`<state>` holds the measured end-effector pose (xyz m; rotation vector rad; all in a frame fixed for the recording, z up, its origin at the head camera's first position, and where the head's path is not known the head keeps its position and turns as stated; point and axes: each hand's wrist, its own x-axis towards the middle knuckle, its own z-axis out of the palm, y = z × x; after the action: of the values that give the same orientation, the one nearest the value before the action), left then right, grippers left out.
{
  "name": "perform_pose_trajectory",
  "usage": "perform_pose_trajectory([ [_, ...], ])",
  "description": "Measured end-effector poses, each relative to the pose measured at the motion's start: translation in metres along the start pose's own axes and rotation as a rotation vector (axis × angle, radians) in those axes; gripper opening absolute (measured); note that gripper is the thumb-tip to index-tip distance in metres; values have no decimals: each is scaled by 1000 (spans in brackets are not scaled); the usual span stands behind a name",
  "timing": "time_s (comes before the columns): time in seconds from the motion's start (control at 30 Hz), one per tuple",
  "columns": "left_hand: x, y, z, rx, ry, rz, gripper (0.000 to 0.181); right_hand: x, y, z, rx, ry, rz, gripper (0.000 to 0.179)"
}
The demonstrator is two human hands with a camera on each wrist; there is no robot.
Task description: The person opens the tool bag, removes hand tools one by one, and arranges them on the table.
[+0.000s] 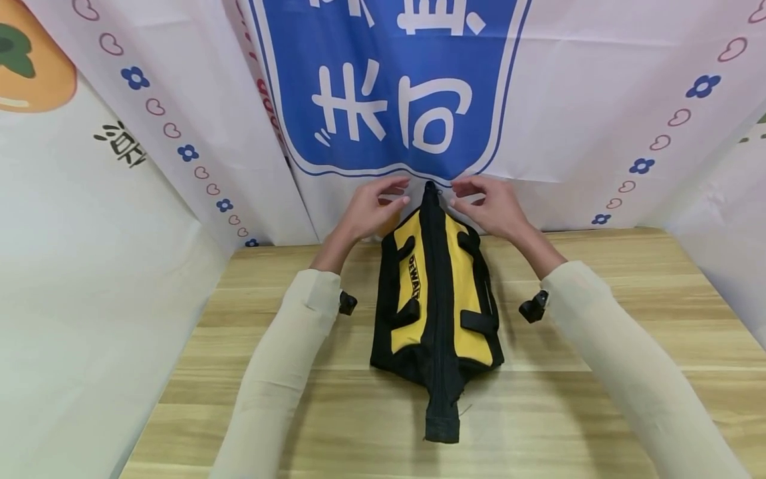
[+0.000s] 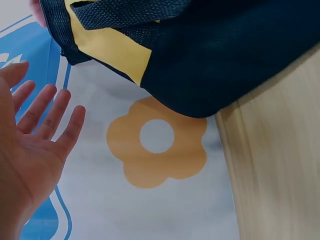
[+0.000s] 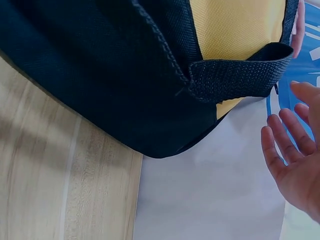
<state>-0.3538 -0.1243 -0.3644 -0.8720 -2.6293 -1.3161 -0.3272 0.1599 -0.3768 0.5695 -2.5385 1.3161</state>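
A yellow and black tool bag [image 1: 439,286] with a zipped top stands on the wooden table, its length pointing away from me. Black strap handles [image 3: 235,77] run along its sides. At the bag's far end, my left hand [image 1: 374,207] is just left of the zip's tip, fingers loosely bent and holding nothing. My right hand [image 1: 492,205] mirrors it on the right side, also without anything in its fingers. Both wrist views show spread fingers apart from the bag. A black fabric tab [image 1: 442,426] sticks out at the near end of the zip.
Behind the wooden table [image 1: 239,372] hangs a white cloth backdrop [image 1: 574,120] with a blue printed panel [image 1: 389,80], close beyond my hands. Side cloths [image 1: 108,299] flank the table. Small black wrist cameras [image 1: 534,307] are strapped under my sleeves.
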Motion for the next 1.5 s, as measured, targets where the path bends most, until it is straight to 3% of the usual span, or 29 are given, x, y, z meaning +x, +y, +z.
perform_pose_trajectory([
  [0.67,26,1,12,5,-85,-52,45,20,2,13,-10,15,-82,33],
  [1.07,29,-3,16,-22,-86,-77,48,27,5,20,-86,35,-106,28],
  [1.5,32,-4,20,-13,-93,-39,44,29,3,26,-106,81,-133,23],
])
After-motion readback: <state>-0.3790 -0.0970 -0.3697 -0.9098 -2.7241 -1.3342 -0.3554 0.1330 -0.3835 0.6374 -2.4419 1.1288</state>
